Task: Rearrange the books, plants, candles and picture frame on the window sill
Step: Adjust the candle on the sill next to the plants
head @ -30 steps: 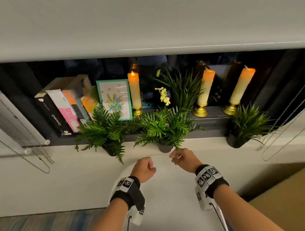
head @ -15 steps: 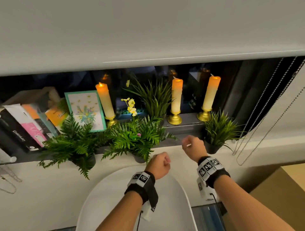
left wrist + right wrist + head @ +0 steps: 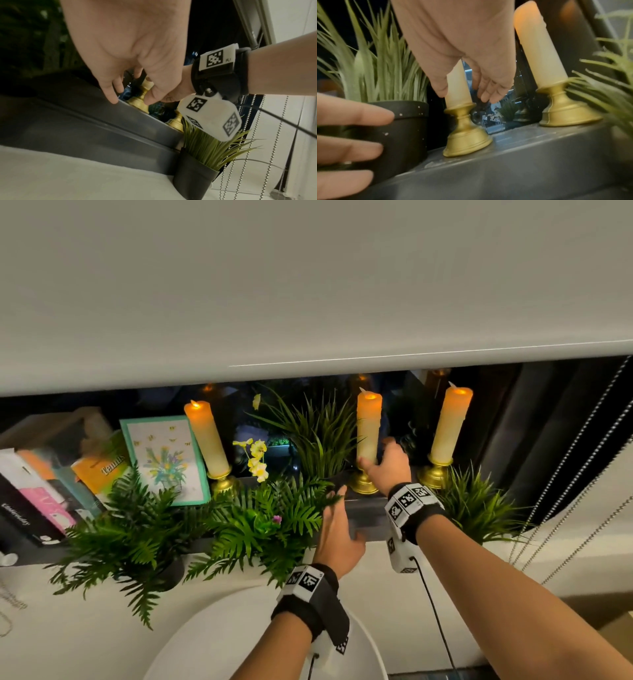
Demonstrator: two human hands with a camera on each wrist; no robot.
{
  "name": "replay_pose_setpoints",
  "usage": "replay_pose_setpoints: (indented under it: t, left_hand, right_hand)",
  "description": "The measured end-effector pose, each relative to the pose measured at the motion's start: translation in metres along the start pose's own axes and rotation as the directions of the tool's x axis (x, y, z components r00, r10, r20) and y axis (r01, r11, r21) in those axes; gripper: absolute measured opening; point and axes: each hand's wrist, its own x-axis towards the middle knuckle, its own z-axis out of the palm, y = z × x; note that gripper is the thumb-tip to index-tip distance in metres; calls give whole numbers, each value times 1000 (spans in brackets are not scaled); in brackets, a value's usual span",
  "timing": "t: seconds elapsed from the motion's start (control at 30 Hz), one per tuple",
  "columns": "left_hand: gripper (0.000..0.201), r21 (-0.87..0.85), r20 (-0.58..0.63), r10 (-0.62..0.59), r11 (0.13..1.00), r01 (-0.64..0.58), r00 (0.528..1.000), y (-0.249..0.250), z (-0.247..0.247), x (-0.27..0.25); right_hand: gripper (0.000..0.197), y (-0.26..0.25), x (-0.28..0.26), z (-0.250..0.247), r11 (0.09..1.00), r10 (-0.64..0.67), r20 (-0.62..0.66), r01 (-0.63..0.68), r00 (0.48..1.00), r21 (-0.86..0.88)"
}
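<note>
Blind (image 3: 308, 285): pale, lowered over most of the window, dark glass showing beneath

Sill (image 3: 368, 508): grey ledge under the glass, carrying everything below

Chair (image 3: 212, 642): white, rounded, just below the sill

Books (image 3: 37, 494): leaning row at the far left end of the sill

Left fern (image 3: 133, 529): potted, at the sill's front edge, before the books and frame

Mid fern (image 3: 260, 525): potted, front edge, beside the left fern; a yellow flower stem (image 3: 257, 457) rises behind it

Grass plant (image 3: 318, 436): black pot, at the back, just left of the mid candle

Right plant (image 3: 476, 505): spiky, dark pot, front right, below the right candle

Frame (image 3: 164, 458): teal-edged flower print, leaning upright between the books and the left candle

Left candle (image 3: 207, 436): lit, gold base, just right of the frame

Mid candle (image 3: 368, 428): lit, gold base, upright on the sill between grass plant and right candle

Right candle (image 3: 448, 426): lit, gold base, at the right end of the back row

Chains (image 3: 575, 474): beaded cords hanging at the far right

Right hand (image 3: 387, 465): at the lower shaft of the mid candle, thumb on one side, fingers (image 3: 489, 92) spread behind; a closed grasp cannot be told

Left hand (image 3: 337, 529): fingers straight and spread, reaching at the grass plant's pot, holding nothing
</note>
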Motion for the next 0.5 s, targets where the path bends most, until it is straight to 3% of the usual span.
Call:
replay_pose_setpoints:
  t: [0.13,0.23,0.37,0.5]
  left_hand:
    - [66,-9,-74,-56,998,55,996,-3,6,3]
    - [49,41,-190,-25,999,33,981,-3,9,5]
    - [60,67,-300,-54,995,77,953,4,9,8]
    - [58,-5,-350,-61,998,63,935,9,10,11]
  right_hand:
    - [52,4,4,7,999,-40,24,41,999,-16]
    - [50,9,8,2,998,-56,52,56,997,-2]
    - [48,17,10,-11,999,-35,19,35,999,-9]
    - [49,19,7,-17,999,-20,12,20,1000,-31]
